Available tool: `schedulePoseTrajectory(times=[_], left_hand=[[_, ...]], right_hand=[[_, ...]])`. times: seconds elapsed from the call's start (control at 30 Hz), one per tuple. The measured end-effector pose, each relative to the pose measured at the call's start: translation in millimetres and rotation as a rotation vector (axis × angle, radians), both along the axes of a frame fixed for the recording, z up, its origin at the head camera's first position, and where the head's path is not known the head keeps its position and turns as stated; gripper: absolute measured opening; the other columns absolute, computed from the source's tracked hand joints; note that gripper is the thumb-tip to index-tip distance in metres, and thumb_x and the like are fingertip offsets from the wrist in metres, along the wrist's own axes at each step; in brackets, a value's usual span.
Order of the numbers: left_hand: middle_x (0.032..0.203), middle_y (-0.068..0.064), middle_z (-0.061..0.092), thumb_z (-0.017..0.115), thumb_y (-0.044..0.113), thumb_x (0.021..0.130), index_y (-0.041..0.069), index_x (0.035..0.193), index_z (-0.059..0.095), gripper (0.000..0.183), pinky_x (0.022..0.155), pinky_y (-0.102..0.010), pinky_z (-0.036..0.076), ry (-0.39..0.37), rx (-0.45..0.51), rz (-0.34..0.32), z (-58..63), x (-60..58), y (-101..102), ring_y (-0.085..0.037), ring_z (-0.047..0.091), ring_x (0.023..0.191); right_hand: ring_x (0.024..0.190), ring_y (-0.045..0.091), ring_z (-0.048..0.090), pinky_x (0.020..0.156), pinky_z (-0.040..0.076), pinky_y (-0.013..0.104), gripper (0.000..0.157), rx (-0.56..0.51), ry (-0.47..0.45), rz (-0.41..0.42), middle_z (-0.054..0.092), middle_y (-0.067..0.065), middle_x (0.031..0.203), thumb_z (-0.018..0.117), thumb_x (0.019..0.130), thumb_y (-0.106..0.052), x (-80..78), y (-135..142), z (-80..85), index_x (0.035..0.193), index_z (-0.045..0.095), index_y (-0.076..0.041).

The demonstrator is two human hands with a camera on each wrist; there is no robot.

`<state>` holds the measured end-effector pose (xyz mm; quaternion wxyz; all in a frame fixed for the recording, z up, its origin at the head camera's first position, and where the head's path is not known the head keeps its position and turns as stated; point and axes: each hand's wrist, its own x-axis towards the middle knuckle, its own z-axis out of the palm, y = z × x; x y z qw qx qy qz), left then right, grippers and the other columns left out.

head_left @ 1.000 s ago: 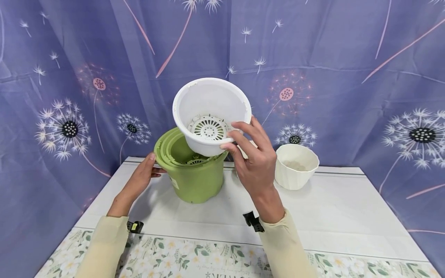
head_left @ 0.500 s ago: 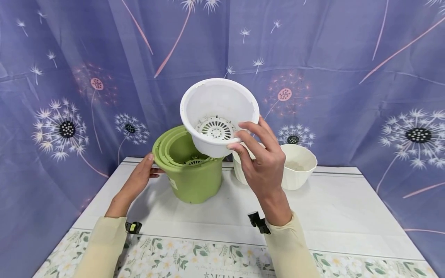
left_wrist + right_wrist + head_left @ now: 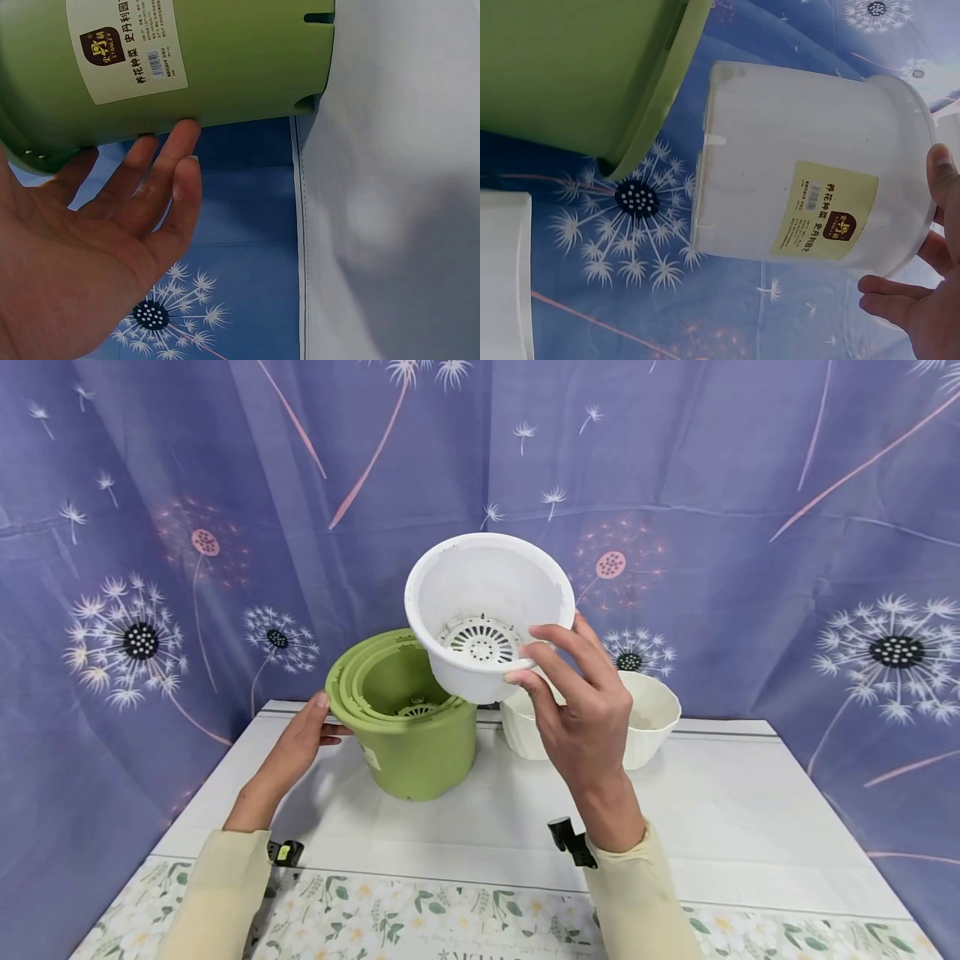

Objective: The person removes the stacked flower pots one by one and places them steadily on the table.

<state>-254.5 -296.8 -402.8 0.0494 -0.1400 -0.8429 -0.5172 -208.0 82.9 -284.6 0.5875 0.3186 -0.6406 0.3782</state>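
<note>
Right hand pinched on its rim, the white plastic flowerpot is held with axis tilted, mouth facing up toward the head camera.

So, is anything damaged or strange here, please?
The white pot, tilted in the right hand, has ragged marks inside its rim, odd against the smooth wall; chips or dirt, I cannot tell.

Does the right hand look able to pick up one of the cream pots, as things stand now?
Probably not at this moment: the right hand grips the white pot by its rim. The cream pots themselves seem near enough.
</note>
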Motion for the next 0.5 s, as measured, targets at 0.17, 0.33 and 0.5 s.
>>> schedulePoseTrajectory(times=[0.17, 0.33, 0.5], left_hand=[[0.157, -0.023, 0.047, 0.018, 0.048, 0.117, 0.01, 0.169, 0.024, 0.065, 0.094, -0.036, 0.058, 0.001, 0.0, 0.003, -0.1, 1.1, -0.7, -0.017, 0.071, 0.11], [0.156, -0.023, 0.047, 0.018, 0.047, 0.117, 0.01, 0.169, 0.025, 0.064, 0.094, -0.038, 0.058, 0.003, -0.002, 0.002, 0.3, 1.2, -0.5, -0.021, 0.071, 0.111], [0.153, -0.024, 0.05, 0.018, 0.047, 0.117, 0.008, 0.167, 0.027, 0.065, 0.096, -0.043, 0.058, 0.001, -0.007, 0.002, 0.8, 1.6, 0.7, -0.013, 0.071, 0.109]], right_hand=[[0.106, 0.037, 0.073, 0.118, 0.044, 0.053, 0.033, 0.002, -0.003, -0.006, 0.076, 0.019, 0.107, 0.081, 0.093, -0.031, -0.4, 5.8, -1.7, 0.095, 0.081, 0.002], [0.105, 0.036, 0.073, 0.118, 0.044, 0.054, 0.033, -0.01, -0.009, -0.014, 0.076, 0.019, 0.108, 0.081, 0.093, -0.031, -0.1, 11.5, -3.3, 0.095, 0.081, 0.001], [0.105, 0.039, 0.072, 0.118, 0.043, 0.054, 0.032, -0.029, -0.005, -0.006, 0.076, 0.021, 0.107, 0.082, 0.093, -0.03, 0.4, 16.9, -3.6, 0.094, 0.08, 0.002]])
